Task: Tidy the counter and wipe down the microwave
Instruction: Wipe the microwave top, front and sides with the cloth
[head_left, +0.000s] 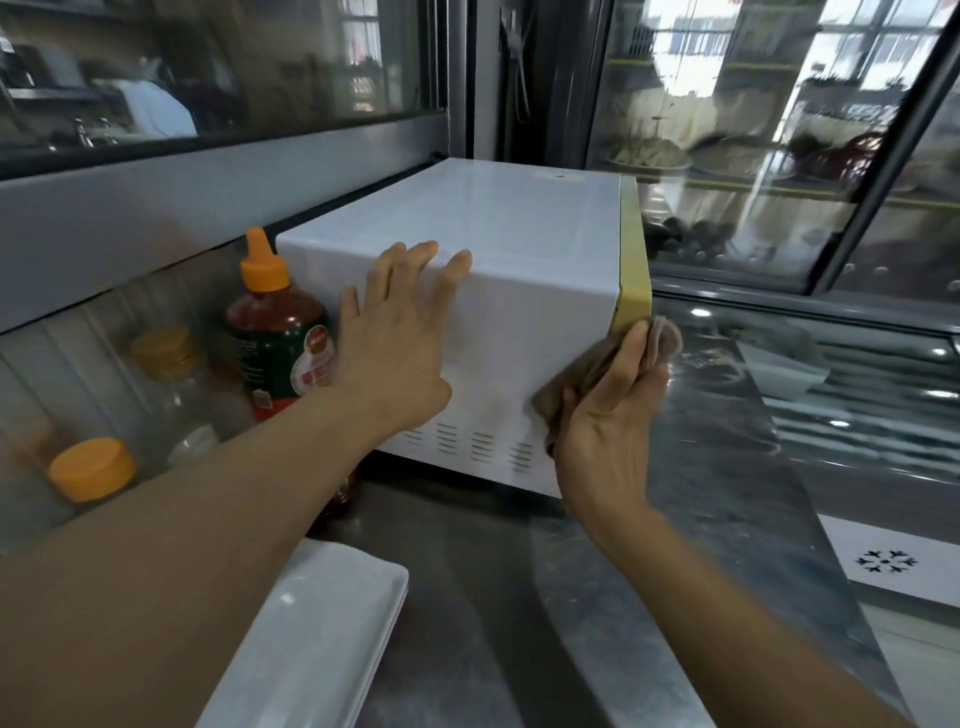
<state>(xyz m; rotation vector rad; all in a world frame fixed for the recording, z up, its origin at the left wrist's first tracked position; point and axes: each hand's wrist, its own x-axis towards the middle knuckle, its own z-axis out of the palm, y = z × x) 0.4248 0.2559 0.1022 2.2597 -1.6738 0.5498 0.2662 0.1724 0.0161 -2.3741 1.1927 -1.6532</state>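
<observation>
Microwave (498, 270) side being wiped: left hand (400, 338) braces it flat and open; right hand (608, 415) clutches cloth (665, 338). Counter (701, 493) tidying appears unfinished.

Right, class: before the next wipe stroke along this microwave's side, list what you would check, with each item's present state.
1. Left hand braces the microwave, flat on its side: ok.
2. Right hand has a grip on the cloth: ok.
3. Cloth touches the side panel near the yellow front edge: ok.
4. Sauce bottle stands upright, clear of the wiping path: ok.
5. Vent slots already wiped: cannot tell.
6. Cloth clean enough: cannot tell.
</observation>
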